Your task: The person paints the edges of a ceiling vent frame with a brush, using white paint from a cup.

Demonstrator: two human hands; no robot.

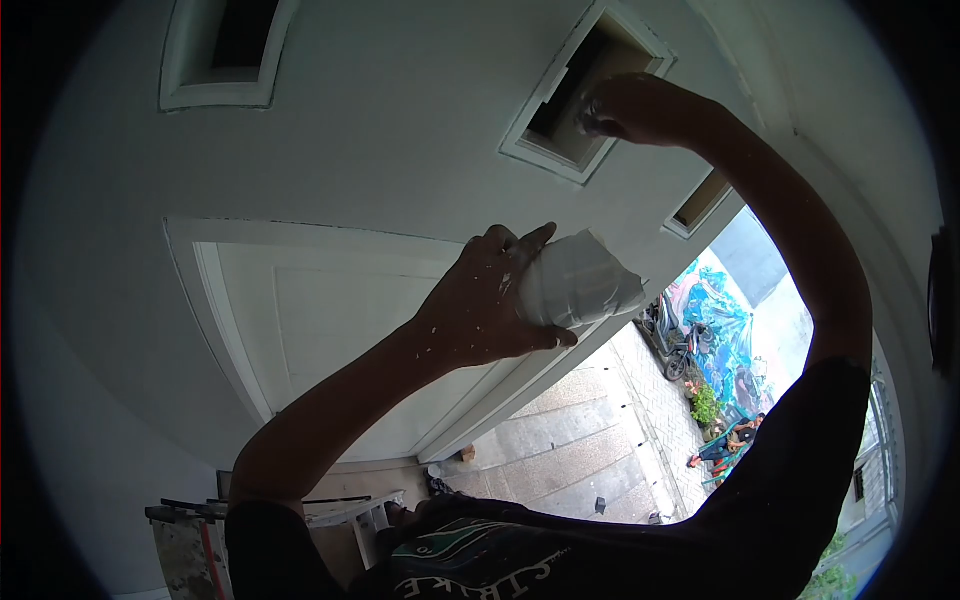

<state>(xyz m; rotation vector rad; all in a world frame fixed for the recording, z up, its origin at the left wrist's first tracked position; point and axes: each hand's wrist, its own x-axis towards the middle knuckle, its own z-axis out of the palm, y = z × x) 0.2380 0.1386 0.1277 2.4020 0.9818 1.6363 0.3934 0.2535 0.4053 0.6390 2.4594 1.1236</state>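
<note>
My left hand (485, 290), flecked with white, is wrapped round a whitish plastic cup (585, 282) with an uneven rim, tilted to the right. What the cup contains is hidden. Higher up, my right hand (625, 108) is at the opening of a small white-framed vent (520, 145) in the wall. Its fingers are curled together, with whitish smears at the tips. Whether a small thing is pinched between them cannot be made out.
Below is a white door (330, 320) in its frame. Other small vents (230, 50) flank this one. At lower left stands a ladder (365, 530) beside a worn board. Outside, a parked motorbike (668, 345), a blue cover (725, 320) and a seated person (735, 440) show.
</note>
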